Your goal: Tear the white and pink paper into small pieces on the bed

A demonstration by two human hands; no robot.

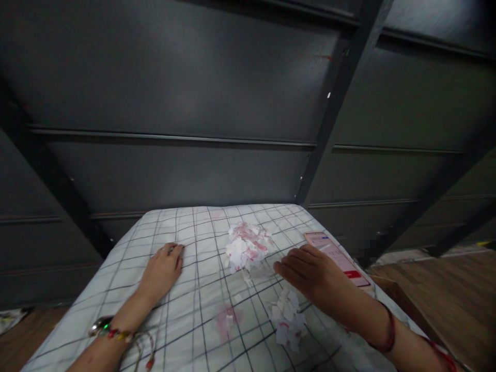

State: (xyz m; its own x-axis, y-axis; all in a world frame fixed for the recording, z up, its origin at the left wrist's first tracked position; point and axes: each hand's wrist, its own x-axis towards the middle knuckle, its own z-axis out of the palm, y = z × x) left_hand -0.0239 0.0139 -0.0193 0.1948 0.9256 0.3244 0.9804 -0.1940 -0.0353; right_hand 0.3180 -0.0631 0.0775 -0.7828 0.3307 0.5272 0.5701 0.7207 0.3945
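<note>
Lifting the scraps [248,247] probably calls for cupping from the sides: light, limp, easily scattered. Left hand [163,266] loosely open, apparently empty; right hand [308,271] part-curled, grasp undeterminable.

Room dim; checked cloth [189,320] brightest area. Dark panels [194,77] beyond cloth carry soft, cloudy sheen; glare patch high to right of cloth. Light source out of view. Faint grey shadow on cloth's near right part, below right hand [310,274]. Phone screen [337,253] bright at cloth's right side. Fine detail smeared, paper scraps [248,245] on cloth soft-edged. Wide-lens stretch: beams [343,93] splay outward above cloth.
</note>
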